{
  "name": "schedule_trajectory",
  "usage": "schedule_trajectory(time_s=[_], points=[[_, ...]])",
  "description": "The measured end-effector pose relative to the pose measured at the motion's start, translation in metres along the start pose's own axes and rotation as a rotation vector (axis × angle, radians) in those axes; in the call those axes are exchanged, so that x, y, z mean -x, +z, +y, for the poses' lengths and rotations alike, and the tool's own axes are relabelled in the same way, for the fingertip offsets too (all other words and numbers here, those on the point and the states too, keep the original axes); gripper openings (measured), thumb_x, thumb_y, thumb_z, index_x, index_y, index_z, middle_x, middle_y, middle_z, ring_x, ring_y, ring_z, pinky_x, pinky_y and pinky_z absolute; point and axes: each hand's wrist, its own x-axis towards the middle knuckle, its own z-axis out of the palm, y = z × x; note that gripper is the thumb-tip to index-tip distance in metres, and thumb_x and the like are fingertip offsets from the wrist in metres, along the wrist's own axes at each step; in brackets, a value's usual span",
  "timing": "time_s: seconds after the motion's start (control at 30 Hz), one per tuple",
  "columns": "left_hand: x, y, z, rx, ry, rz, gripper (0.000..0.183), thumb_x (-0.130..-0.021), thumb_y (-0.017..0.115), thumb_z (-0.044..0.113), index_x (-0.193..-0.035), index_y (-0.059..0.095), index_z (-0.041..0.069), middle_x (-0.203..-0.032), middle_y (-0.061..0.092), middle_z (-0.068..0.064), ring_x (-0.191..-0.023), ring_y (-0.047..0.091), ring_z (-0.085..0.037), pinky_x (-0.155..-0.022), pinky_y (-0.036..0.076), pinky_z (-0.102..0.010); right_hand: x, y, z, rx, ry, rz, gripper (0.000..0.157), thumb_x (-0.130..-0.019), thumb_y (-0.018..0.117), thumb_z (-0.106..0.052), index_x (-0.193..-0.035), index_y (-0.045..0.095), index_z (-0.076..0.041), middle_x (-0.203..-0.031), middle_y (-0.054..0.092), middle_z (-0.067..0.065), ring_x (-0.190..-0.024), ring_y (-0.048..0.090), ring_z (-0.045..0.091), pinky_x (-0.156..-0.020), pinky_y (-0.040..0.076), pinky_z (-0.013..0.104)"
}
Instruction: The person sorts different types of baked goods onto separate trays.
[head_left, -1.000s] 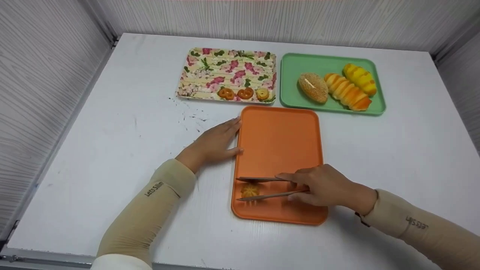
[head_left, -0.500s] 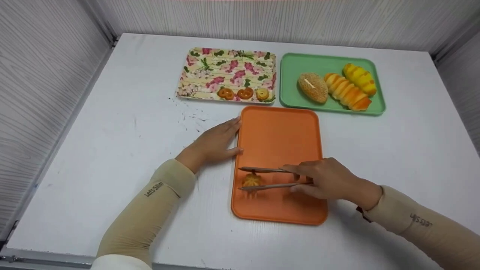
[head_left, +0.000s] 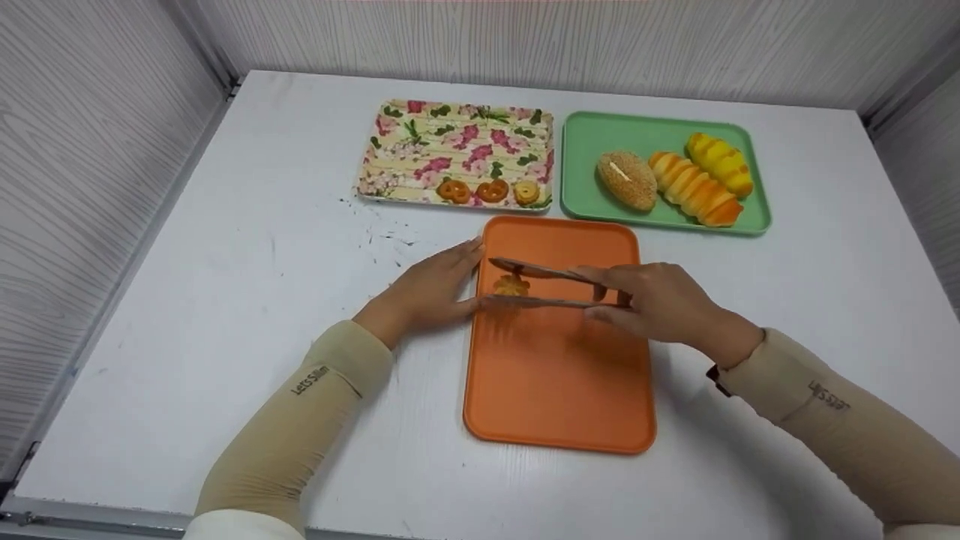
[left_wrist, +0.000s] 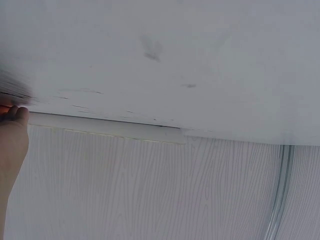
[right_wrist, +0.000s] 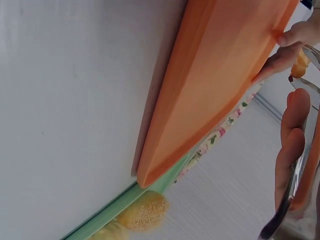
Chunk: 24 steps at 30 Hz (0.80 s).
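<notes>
My right hand [head_left: 660, 300] grips a pair of metal tongs [head_left: 551, 301] over the upper half of the orange tray [head_left: 559, 382]. Between the tong tips is a small golden flower-shaped cookie [head_left: 511, 286]; the right wrist view shows the cookie [right_wrist: 300, 65] pinched there, raised above the tray. My left hand [head_left: 427, 289] rests at the tray's left edge, fingertips and thumb touching the rim with fingers extended. In the left wrist view only part of the left hand [left_wrist: 14, 140] shows, at the far left.
Behind the orange tray lies a floral tray [head_left: 450, 142] with two pretzels [head_left: 492, 191] and a round cookie [head_left: 526, 193] along its front edge. To its right, a green tray [head_left: 600, 131] holds a sesame bun [head_left: 627, 180], a striped roll [head_left: 696, 189] and a yellow bread [head_left: 720, 163].
The right hand, tongs and cookie have moved away from the near end of the orange tray toward its far half, rising above it. The left hand has stayed at the rim.
</notes>
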Motion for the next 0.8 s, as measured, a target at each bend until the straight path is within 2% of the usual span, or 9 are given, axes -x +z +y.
schedule_trajectory(time_s=[0.13, 0.27, 0.4, 0.67, 0.8], points=[[0.0, 0.001, -0.001, 0.014, -0.007, -0.007, 0.083, -0.094, 0.041, 0.06, -0.154, 0.014, 0.009, -0.159, 0.009, -0.003, -0.143, 0.014, -0.021, -0.114, 0.015, -0.036, -0.015, -0.004, 0.011, 0.022, 0.042, 0.042, 0.052, -0.085, 0.073, -0.031, -0.132, 0.059, -0.015, -0.077, 0.065, -0.006, -0.05, 0.044, 0.006, -0.047, 0.038, 0.027], [-0.001, 0.0, -0.001, 0.008, -0.006, -0.014, 0.084, -0.094, 0.043, 0.059, -0.154, 0.013, 0.009, -0.159, 0.009, -0.004, -0.143, 0.014, -0.022, -0.114, 0.016, -0.036, -0.031, -0.008, 0.022, 0.028, 0.075, 0.06, 0.053, -0.088, 0.068, -0.038, -0.135, 0.058, -0.015, -0.078, 0.066, -0.003, -0.051, 0.046, 0.009, -0.047, 0.038, 0.029], [-0.001, 0.0, -0.001, -0.004, 0.005, -0.009, 0.084, -0.094, 0.043, 0.058, -0.153, 0.014, 0.006, -0.158, 0.01, -0.006, -0.143, 0.014, -0.022, -0.114, 0.016, -0.036, -0.047, -0.01, 0.029, 0.028, 0.14, 0.044, 0.056, -0.091, 0.062, -0.044, -0.138, 0.053, -0.017, -0.086, 0.068, -0.001, -0.054, 0.049, 0.012, -0.05, 0.04, 0.031], [-0.001, 0.0, 0.001, 0.0, 0.001, -0.01, 0.084, -0.094, 0.045, 0.057, -0.153, 0.015, 0.005, -0.159, 0.01, -0.005, -0.143, 0.015, -0.02, -0.114, 0.016, -0.035, -0.079, -0.008, 0.039, 0.05, 0.288, 0.042, 0.054, -0.09, 0.062, -0.044, -0.14, 0.051, -0.025, -0.091, 0.069, 0.003, -0.059, 0.052, 0.02, -0.053, 0.04, 0.036], [0.0, 0.001, 0.0, -0.002, -0.006, -0.009, 0.084, -0.094, 0.044, 0.058, -0.153, 0.015, 0.006, -0.159, 0.01, -0.004, -0.143, 0.014, -0.02, -0.114, 0.015, -0.034, -0.091, -0.004, 0.045, 0.038, 0.358, 0.012, 0.054, -0.091, 0.06, -0.046, -0.142, 0.048, -0.028, -0.094, 0.068, 0.002, -0.061, 0.051, 0.022, -0.054, 0.039, 0.036]])
